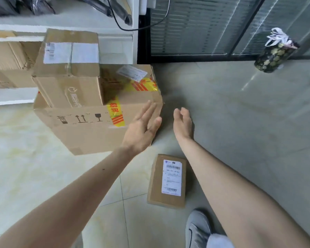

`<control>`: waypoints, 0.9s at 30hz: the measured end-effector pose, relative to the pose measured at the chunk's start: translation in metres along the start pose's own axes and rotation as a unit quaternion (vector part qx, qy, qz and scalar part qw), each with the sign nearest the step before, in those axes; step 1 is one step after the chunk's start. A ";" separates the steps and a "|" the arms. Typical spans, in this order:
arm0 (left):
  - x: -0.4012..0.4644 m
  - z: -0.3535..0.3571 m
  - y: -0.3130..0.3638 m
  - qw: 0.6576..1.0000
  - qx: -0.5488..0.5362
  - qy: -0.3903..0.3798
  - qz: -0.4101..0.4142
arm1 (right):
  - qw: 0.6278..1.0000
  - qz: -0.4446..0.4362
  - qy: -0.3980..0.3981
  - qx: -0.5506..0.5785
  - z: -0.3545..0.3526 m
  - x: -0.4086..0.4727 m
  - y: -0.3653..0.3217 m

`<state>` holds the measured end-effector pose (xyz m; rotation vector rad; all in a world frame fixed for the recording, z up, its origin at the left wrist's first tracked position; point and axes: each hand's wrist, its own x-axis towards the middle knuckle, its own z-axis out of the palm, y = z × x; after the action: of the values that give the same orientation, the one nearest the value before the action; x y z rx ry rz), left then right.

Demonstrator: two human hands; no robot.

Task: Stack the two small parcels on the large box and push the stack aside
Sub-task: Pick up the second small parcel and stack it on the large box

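The large box (89,129) sits on the tiled floor (240,122) with one small parcel (68,72) resting on its top left; the other parcel (167,181) lies on the floor nearer the person. Both hands are spread and empty, the left hand (141,127) before the box's right corner, the right hand (183,122) just beside it.

The large box (89,129) is matt brown cardboard, with glossy yellow tape (117,115) across its top and front. On top of this box stands a parcel (68,72) of the same matt cardboard, with a white paper label (71,53). The floor (240,122) around the box is smooth, slightly shiny tile.
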<state>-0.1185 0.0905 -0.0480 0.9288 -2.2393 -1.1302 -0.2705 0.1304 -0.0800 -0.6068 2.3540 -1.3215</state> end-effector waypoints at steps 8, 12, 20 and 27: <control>-0.053 0.136 -0.100 0.886 -0.123 -0.201 -0.400 | 0.958 0.255 -0.066 -0.112 -0.013 -0.047 0.144; -0.066 0.160 -0.107 0.859 -0.135 -0.224 -0.441 | 0.936 0.335 -0.101 -0.042 -0.005 -0.057 0.171; -0.045 0.138 -0.065 0.866 -0.206 -0.207 -0.406 | 0.939 0.330 -0.098 0.022 -0.027 -0.053 0.125; 0.015 0.090 0.042 0.952 -0.090 -0.198 -0.216 | 0.977 0.203 0.063 -0.018 -0.097 -0.017 0.033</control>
<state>-0.2026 0.1444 -0.0620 1.2422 -2.2338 -1.8262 -0.3124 0.2227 -0.0590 -0.0405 2.4354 -1.1584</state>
